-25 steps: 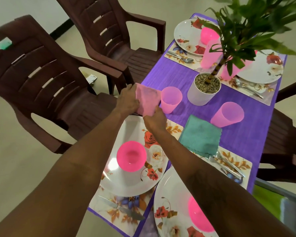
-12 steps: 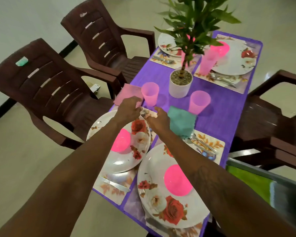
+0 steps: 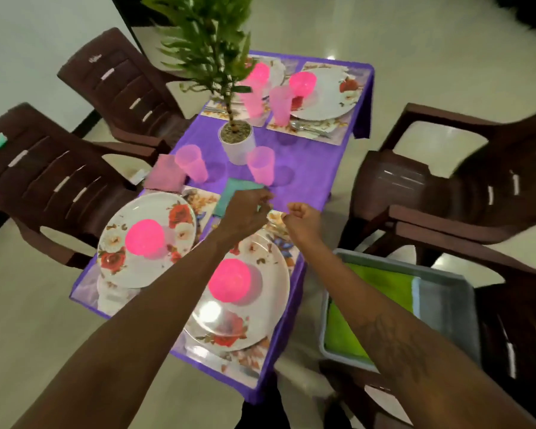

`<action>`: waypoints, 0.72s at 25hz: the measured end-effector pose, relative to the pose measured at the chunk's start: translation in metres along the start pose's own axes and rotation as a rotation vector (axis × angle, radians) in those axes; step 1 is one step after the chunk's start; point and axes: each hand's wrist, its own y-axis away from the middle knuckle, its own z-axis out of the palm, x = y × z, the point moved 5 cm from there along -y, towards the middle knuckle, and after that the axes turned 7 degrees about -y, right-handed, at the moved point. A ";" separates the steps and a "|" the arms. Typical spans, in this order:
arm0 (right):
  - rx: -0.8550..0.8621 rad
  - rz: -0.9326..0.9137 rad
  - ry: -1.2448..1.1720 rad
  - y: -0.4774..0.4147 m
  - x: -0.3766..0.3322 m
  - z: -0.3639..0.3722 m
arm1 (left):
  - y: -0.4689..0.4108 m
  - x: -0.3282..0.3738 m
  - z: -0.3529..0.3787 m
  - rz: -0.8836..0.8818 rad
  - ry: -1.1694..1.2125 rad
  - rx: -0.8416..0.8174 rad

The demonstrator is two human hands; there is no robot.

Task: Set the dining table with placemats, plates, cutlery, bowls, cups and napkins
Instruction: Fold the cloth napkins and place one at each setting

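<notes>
On the purple tablecloth (image 3: 310,168), two near places each have a floral plate (image 3: 118,243) (image 3: 273,292) with a pink bowl (image 3: 145,237) (image 3: 229,280) on a floral placemat. A folded pink napkin (image 3: 164,178) lies beside a pink cup (image 3: 192,164). A teal napkin (image 3: 234,190) lies in front of a second pink cup (image 3: 262,166). My left hand (image 3: 245,213) hovers at the teal napkin's near edge, fingers curled; blur hides any grip. My right hand (image 3: 304,219) is a loose fist above the cutlery (image 3: 276,226) on the right placemat.
A potted plant (image 3: 237,144) stands mid-table. Two more set places with plates (image 3: 325,97), bowls and cups fill the far end. Brown plastic chairs (image 3: 53,178) (image 3: 464,193) flank the table. A grey tray (image 3: 440,301) with green cloth sits on the near right chair.
Both hands let go of the pink napkin, which now lies by the left cup, and moved right to the teal napkin and cutlery. The camera rose and pulled back.
</notes>
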 end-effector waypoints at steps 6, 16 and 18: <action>0.139 0.046 0.016 -0.002 0.070 -0.126 | 0.022 0.113 0.124 -0.072 0.133 -0.205; 0.291 0.380 0.246 -0.035 0.303 -0.250 | 0.122 0.089 0.363 -0.591 0.115 -0.504; 0.322 0.412 0.287 -0.043 0.344 -0.265 | 0.134 0.075 0.397 -0.696 0.071 -0.550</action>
